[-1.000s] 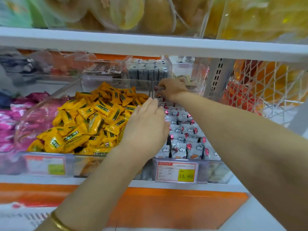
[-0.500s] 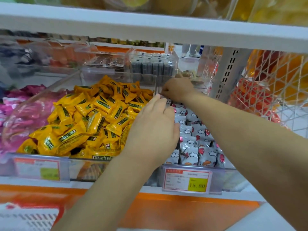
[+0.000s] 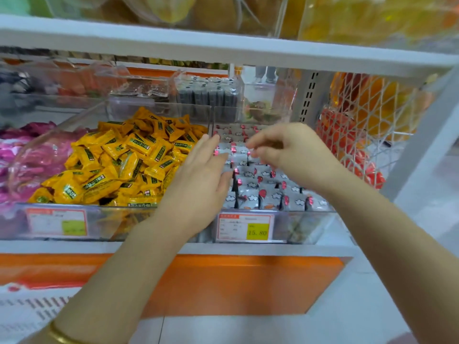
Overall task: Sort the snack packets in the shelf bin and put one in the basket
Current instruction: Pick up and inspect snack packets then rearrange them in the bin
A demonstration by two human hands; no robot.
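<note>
Presently the left hand (image 3: pixel 198 177) lies flat, fingers straight, against the 9 o'clock side of the snack packets (image 3: pixel 260 192) in the shelf bin (image 3: pixel 305 224); the right hand (image 3: pixel 288 152) hovers curled over their 12 o'clock end, grasp not discernible. Best to brace with the left and nudge rows square with light fingertips. Packets stand on edge, faces toward 6 o'clock, long axes seemingly 9-to-3.

Two grips show, the left grip (image 3: pixel 198 184) and the right grip (image 3: pixel 285 150), with one gold bangle (image 3: pixel 59 336) on the left wrist. In front stand two clear plastic shelf bins: the left bin (image 3: pixel 111 227) heaped with yellow snack packets (image 3: pixel 139 145), the right bin (image 3: pixel 308 224) lined with grey-white packets printed with clouds and red balloons (image 3: pixel 250 194). Each kind runs to dozens, too many to count exactly. Two orange-framed price labels (image 3: pixel 57 222) show, one per bin.
</note>
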